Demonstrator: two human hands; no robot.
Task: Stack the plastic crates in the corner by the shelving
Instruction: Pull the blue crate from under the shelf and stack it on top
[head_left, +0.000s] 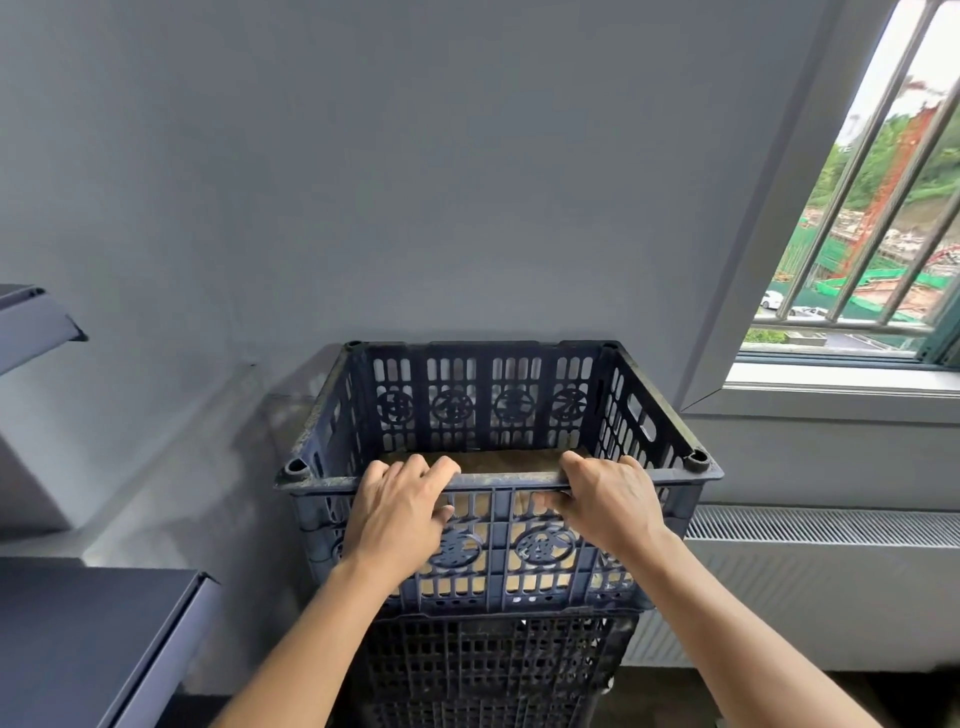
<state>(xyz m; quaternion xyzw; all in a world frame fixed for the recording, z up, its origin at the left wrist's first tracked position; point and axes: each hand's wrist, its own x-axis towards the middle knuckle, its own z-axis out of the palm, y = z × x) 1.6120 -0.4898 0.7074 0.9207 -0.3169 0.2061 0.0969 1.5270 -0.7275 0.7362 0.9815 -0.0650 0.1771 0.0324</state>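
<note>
My left hand (397, 519) and right hand (608, 512) both grip the near rim of the blue crate (501, 540), fingers curled over it. A brown sheet (498, 460) lies inside. This crate sits on a black crate (488, 670) below my hands, with shelving (93, 623) to the left, a radiator (810, 571) to the right and the wall (467, 208) just behind.

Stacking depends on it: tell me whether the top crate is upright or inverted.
Upright: top crate shows its open mouth upward, atop the black crate.

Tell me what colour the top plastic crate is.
The top slatted plastic crate is dark navy blue, seen in the head view.
</note>
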